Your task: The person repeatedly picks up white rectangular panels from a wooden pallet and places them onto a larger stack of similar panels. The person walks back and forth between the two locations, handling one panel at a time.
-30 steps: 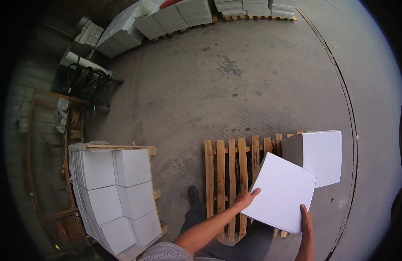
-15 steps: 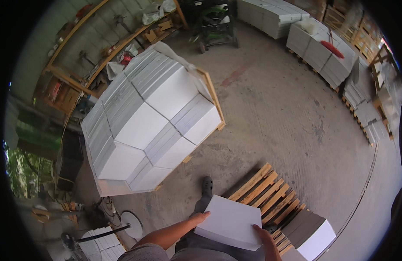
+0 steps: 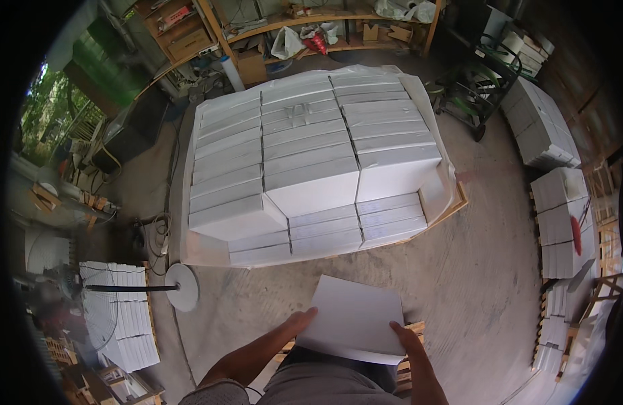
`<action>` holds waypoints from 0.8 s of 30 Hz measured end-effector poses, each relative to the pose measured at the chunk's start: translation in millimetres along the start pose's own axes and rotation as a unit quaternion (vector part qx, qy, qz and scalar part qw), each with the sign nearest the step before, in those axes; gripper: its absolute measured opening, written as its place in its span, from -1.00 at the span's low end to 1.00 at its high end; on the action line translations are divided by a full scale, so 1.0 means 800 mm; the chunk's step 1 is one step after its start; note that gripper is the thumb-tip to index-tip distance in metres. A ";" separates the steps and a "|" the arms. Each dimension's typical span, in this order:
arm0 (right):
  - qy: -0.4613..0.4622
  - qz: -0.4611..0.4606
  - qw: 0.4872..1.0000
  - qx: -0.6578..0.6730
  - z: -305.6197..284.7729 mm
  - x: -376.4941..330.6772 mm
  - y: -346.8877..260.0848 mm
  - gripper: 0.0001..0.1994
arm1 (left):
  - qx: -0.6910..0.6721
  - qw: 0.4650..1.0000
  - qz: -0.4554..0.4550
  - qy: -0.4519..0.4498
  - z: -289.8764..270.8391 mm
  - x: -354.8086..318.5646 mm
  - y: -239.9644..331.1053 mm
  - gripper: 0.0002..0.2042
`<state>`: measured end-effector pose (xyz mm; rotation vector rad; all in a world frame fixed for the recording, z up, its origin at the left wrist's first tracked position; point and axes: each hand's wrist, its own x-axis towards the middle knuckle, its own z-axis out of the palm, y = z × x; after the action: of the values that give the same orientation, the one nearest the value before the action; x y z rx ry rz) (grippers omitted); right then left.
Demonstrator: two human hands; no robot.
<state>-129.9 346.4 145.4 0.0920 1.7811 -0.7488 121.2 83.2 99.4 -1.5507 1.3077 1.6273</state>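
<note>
A thick stack of white paper sheets (image 3: 354,316) is held level in front of my body. My left hand (image 3: 303,318) grips its left edge, thumb on top, and my right hand (image 3: 404,335) clasps the right edge the same way; the fingers underneath are hidden. Just ahead stands a large load of stacked white paper blocks (image 3: 311,190), arranged in columns, with clear plastic film around its sides. Its front row is lower than the rows behind. A wooden pallet (image 3: 417,329) shows partly under and beside the held stack.
A standing fan with a round white base (image 3: 182,288) is at the left, beside another white stack (image 3: 137,324). Shelves (image 3: 338,48) with bags and boxes line the back. A dark wheeled cart (image 3: 474,94) stands back right, and more pallet stacks (image 3: 559,196) run along the right.
My view has turned left, so the large load now lies straight ahead. The paper stack stays in both hands. The grey-and-white pile on the pallet at right has left view.
</note>
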 end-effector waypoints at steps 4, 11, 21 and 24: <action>-0.002 -0.009 0.999 -0.047 -0.024 0.075 -0.037 -0.30 | -0.010 0.999 -0.004 0.052 -0.018 -0.013 0.058 -0.22; -0.066 0.023 0.989 -0.128 -0.029 0.124 -0.182 -0.27 | -0.107 0.985 -0.066 0.116 -0.034 0.028 0.072 -0.21; -0.072 0.036 0.990 -0.118 0.033 0.209 -0.344 -0.30 | -0.180 0.971 -0.095 0.128 -0.136 0.037 0.193 -0.21; -0.076 0.025 0.991 -0.112 0.059 0.247 -0.361 -0.33 | -0.195 0.967 -0.114 0.119 -0.174 0.083 0.194 -0.20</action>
<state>-281.5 32.2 89.8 -0.0674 1.6986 -0.5023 32.1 -116.8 97.1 -2.1017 0.9064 1.6553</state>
